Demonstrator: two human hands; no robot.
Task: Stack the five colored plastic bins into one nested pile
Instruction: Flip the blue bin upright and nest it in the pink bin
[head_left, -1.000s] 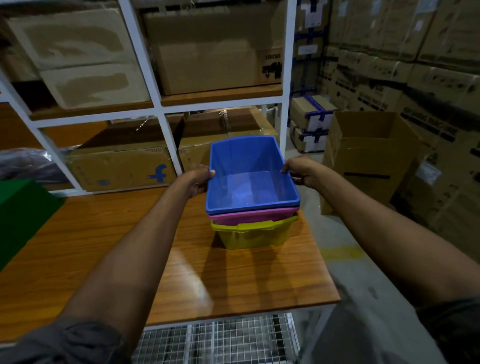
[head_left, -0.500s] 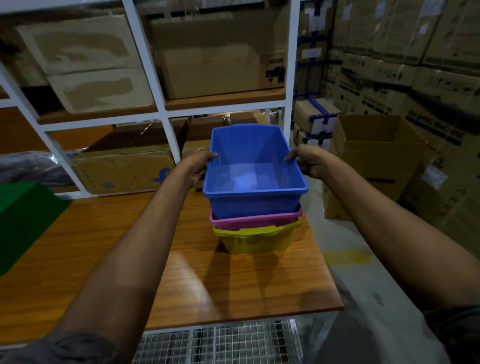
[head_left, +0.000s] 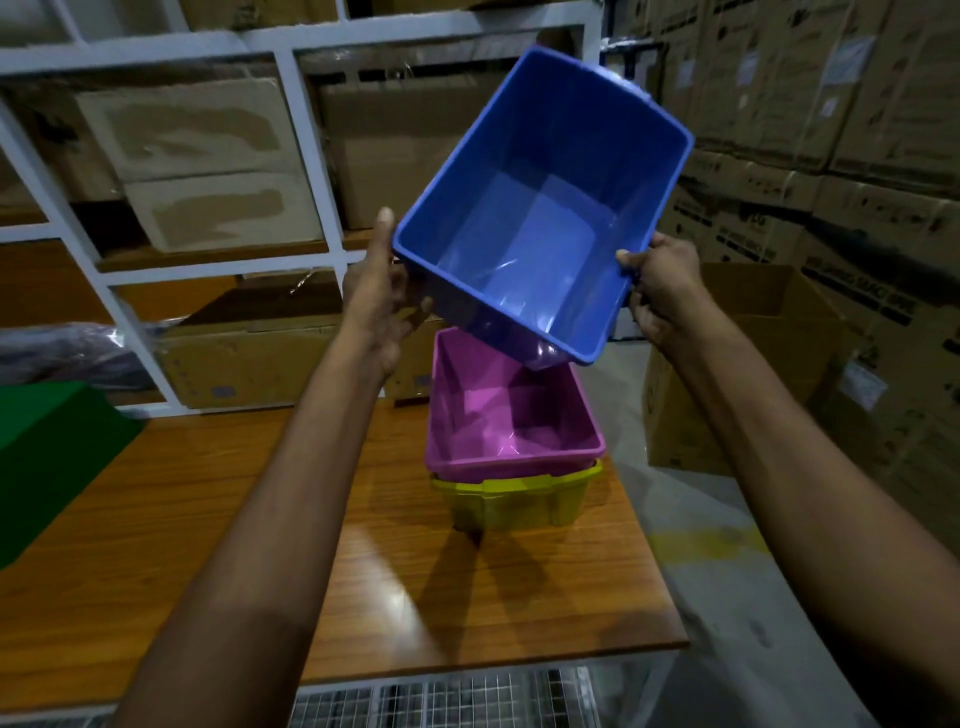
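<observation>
Blue bin (head_left: 540, 208) held tilted, long axis upper-right.

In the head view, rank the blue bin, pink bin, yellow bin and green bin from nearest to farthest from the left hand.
1. blue bin: gripped by the left hand, tilted, in the air.
2. pink bin: below, right of that hand.
3. yellow bin: under the pink one.
4. green bin: far left edge.

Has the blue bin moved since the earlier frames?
Yes. The blue bin, nested in the pink bin before, is now lifted clear above it and tilted, held by left hand and right hand.
</observation>
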